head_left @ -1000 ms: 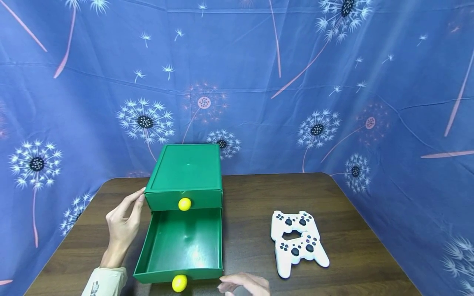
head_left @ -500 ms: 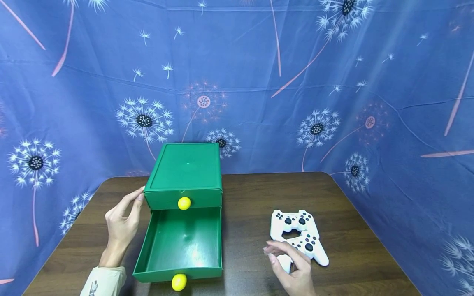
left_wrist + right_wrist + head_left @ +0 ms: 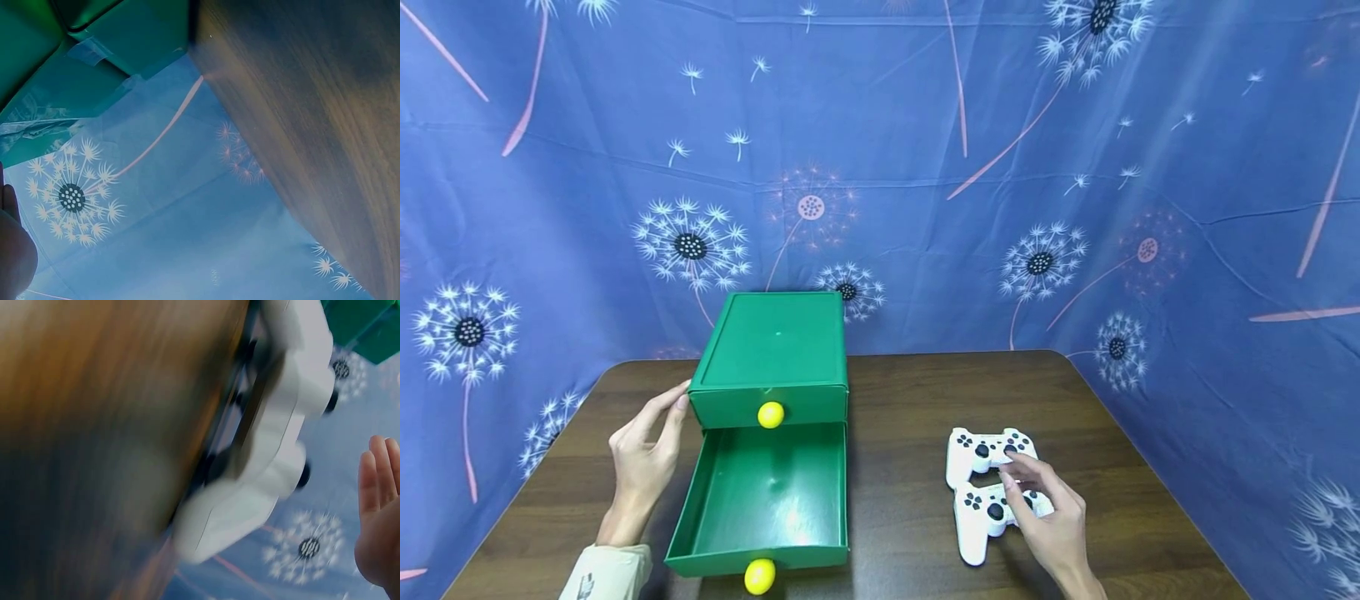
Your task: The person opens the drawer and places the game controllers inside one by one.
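A green two-drawer box [image 3: 778, 342] stands on the left half of the table, each drawer front bearing a yellow ball knob. Its lower drawer [image 3: 775, 479] is pulled out with nothing inside; the upper one is in. My left hand [image 3: 643, 462] touches the box's left front corner with extended fingertips. Two white game controllers lie at the right, the front controller [image 3: 973, 529] against the back controller [image 3: 961, 462]. Over the front one's right part hovers my right hand [image 3: 1051, 521], partly hiding it. The right wrist view shows a white controller [image 3: 269, 450] beside the hand, whose fingers are straight.
The dark wooden table [image 3: 910, 400] has rounded far corners. A blue dandelion-print cloth [image 3: 910, 250] hangs behind it and along the sides. The open drawer juts toward the front edge, its yellow knob [image 3: 760, 576] foremost.
My right hand has moved right from beside the open drawer's front, across the front controller, to its right part. The left hand stays at the box corner; box and controllers have not moved.
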